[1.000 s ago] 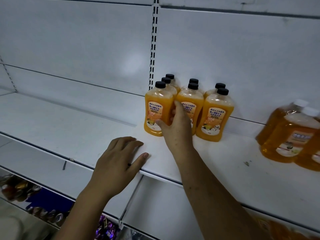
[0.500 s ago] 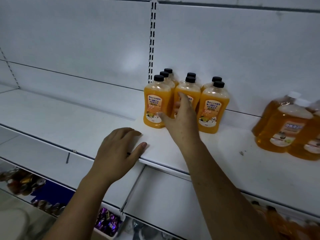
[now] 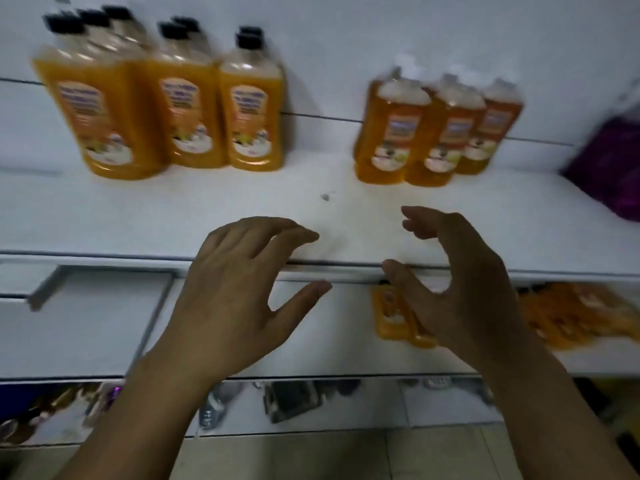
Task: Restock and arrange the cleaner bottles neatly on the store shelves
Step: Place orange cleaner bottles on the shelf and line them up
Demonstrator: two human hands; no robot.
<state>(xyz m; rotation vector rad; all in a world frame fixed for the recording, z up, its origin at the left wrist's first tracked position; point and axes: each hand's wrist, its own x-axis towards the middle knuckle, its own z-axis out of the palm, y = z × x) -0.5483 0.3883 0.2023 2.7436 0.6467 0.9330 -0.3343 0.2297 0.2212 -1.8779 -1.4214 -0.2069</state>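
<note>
Two hands, both empty. Over the front lip of the shelf hovers the left hand: fingers spread and loosely bent, thumb wide of them, gripping nothing. Beside it the right hand is much the same, with palm turned inward, fingers curved and thumb out, and nothing in it. The palms face one another across a gap, well short of any bottle. Judgement: hands shaped to take something from both sides, or idle between grips. Cannot tell which.

At left, black-cap bottles stand upright, hard against the back wall, in three files side by side with sides touching and labels forward. They are probably packed tight so the faces line up and room is kept in front. Blur forbids a sure count.

To the right, white-cap bottles form a separate upright cluster near the back wall. Three stand in front on a slant, overlapping, with more caps behind. A gap of shelf parts them from the black-cap group, so the kinds are kept apart. This cluster sits less square than the other and is likely the next to be straightened.

At the far right edge is a purple pack, blurred, kind unclear.

On the lower shelf, lower bottles, orange, are partly hidden by the right hand. A further orange mass lies to their right, too smeared to read. Possibly stock to be brought up, but that is a guess only.

A small dark speck lies on the shelf ahead of the hands.

Task, by judgement: partway. Two groups are set at the back, front rows not yet filled.
</note>
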